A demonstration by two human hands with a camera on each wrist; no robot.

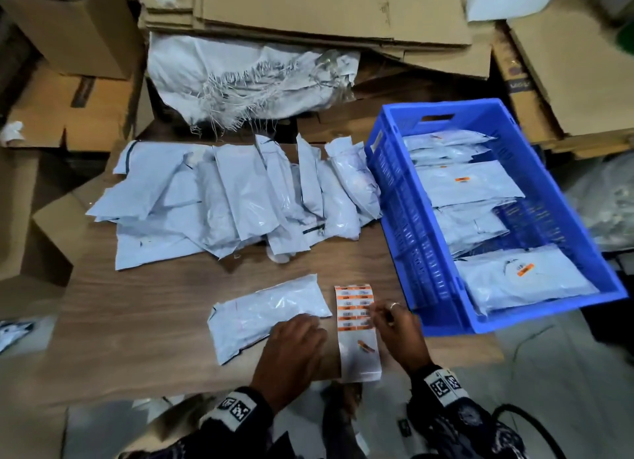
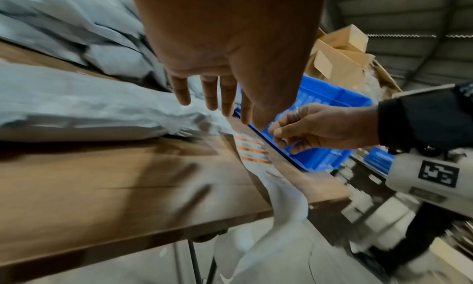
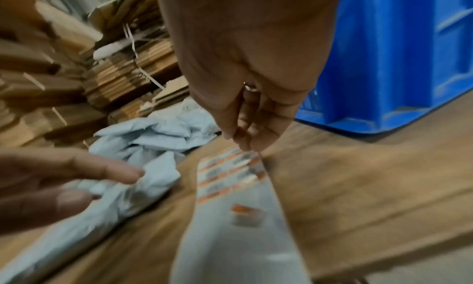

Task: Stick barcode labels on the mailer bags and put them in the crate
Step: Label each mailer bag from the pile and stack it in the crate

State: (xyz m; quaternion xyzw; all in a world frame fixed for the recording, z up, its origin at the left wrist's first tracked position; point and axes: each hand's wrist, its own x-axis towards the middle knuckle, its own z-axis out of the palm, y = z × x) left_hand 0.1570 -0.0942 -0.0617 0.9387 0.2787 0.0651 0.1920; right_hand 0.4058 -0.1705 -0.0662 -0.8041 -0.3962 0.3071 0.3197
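Observation:
One grey mailer bag [image 1: 267, 311] [image 2: 76, 106] lies alone on the near part of the wooden table [image 1: 154, 304]. Just right of it lies a strip of orange-and-white barcode labels [image 1: 353, 307] [image 3: 225, 173], its blank tail hanging over the table edge. My left hand [image 1: 298, 324] [image 2: 217, 98] is at the bag's near right corner with its fingers straight, holding nothing. With thumb and fingertips, my right hand [image 1: 375, 316] [image 3: 243, 140] pinches at a label on the strip's right edge. The blue crate [image 1: 404, 225] at the right holds several labelled bags.
A loose pile of unlabelled mailer bags [image 1: 223, 198] covers the back of the table. Flattened cardboard [image 1: 308, 9] and boxes are stacked behind and to both sides, with a torn white sack [image 1: 240, 77] under them. The crate overhangs the table's right edge.

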